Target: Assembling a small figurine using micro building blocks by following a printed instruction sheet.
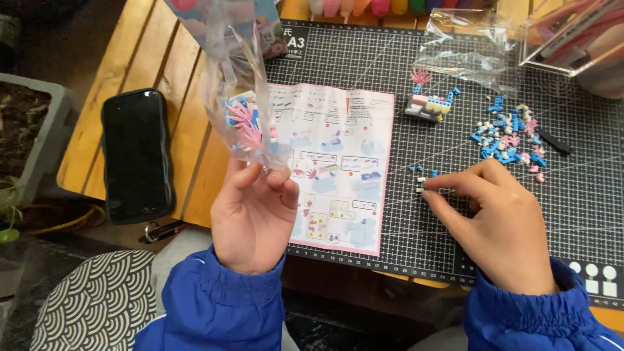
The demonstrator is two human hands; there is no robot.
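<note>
My left hand [252, 218] holds up a clear plastic bag [237, 84] with small pink, blue and white bricks at its bottom. My right hand [497, 221] rests on the dark cutting mat [403, 221], thumb and forefinger pinched on a tiny white brick [420, 190]. A few more small blue and white bricks [422, 173] lie just above the fingertips. A paper instruction sheet [338, 162] lies on the mat between my hands. A partly built brick model [429, 104] stands beyond the sheet.
A loose pile of small blue, pink and white bricks [510, 140] lies right of the model. An empty clear bag [465, 49] and a clear box of pens [575, 36] sit at the back right. A black phone [135, 156] lies on the wooden table [162, 58] at left.
</note>
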